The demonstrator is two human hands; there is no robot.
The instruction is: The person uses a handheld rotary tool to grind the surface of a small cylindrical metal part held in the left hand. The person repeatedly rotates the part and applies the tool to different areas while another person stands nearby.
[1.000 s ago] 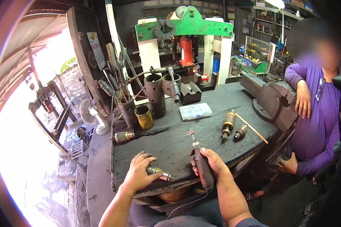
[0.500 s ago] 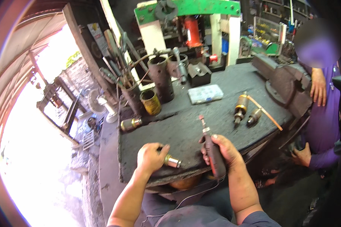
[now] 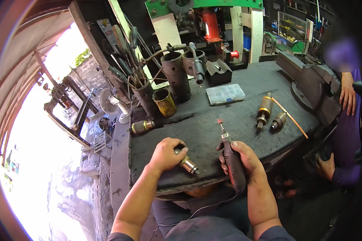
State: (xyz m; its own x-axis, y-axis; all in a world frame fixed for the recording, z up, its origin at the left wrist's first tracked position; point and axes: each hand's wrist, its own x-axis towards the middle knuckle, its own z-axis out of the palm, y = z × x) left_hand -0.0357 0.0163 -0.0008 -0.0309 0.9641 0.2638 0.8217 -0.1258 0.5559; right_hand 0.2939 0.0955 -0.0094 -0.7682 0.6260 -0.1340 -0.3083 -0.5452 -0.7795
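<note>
My left hand [image 3: 167, 153] is closed round a small motor armature [image 3: 189, 165], a brass-coloured cylinder with a short shaft end. It lies low over the near edge of the workbench [image 3: 181, 136], its shaft end angled toward me and to the right. My palm and fingers hide its rear part. To its right, my right hand [image 3: 245, 157] grips a dark corded rotary tool [image 3: 232, 160] upright. A small pinkish grinding stone [image 3: 220, 121] sits on the tool's tip, pointing away from me and apart from the armature. The tool's cord [image 3: 213, 206] runs down across my lap.
Another armature [image 3: 264, 110], a smaller metal part [image 3: 278, 121] and a copper-coloured strip [image 3: 289, 116] lie right. Farther back are a clear-lidded case [image 3: 225, 94], tool-filled tubes [image 3: 143, 96], a yellow can [image 3: 164, 103] and a vise [image 3: 309, 88]. A co-worker's hand [image 3: 347, 94] is at right.
The view has shifted slightly. My left hand has moved a little away from me with the armature, which now shows more of its length and points more toward me. The rotary tool stays in my right hand.
</note>
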